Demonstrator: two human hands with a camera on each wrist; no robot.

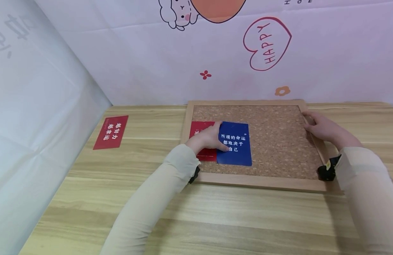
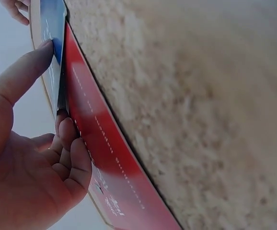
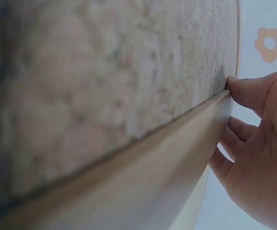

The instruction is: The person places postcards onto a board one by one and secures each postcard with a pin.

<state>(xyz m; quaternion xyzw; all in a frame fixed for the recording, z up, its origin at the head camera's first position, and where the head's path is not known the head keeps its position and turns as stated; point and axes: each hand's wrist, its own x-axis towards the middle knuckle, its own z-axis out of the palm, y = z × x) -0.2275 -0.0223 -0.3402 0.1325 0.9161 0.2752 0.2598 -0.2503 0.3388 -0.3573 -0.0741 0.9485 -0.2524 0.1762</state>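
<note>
A cork board (image 1: 279,141) with a light wooden frame lies on the table. On its left part are a red card (image 1: 207,156) and a blue card (image 1: 237,157), side by side, both with white writing. My left hand (image 1: 207,137) pinches the blue card by its left edge, thumb on its face; in the left wrist view that edge stands slightly off the red card (image 2: 98,115). The left hand (image 2: 33,158) covers part of the red card. My right hand (image 1: 325,129) grips the frame's right side, its thumb (image 3: 246,91) on the inner edge and the fingers outside.
Another red card (image 1: 111,132) with white writing lies on the table (image 1: 145,141) to the left of the board. Behind the board hangs a white printed cloth (image 1: 151,63), close to its back edge. A second white cloth (image 1: 40,106) hangs on the left.
</note>
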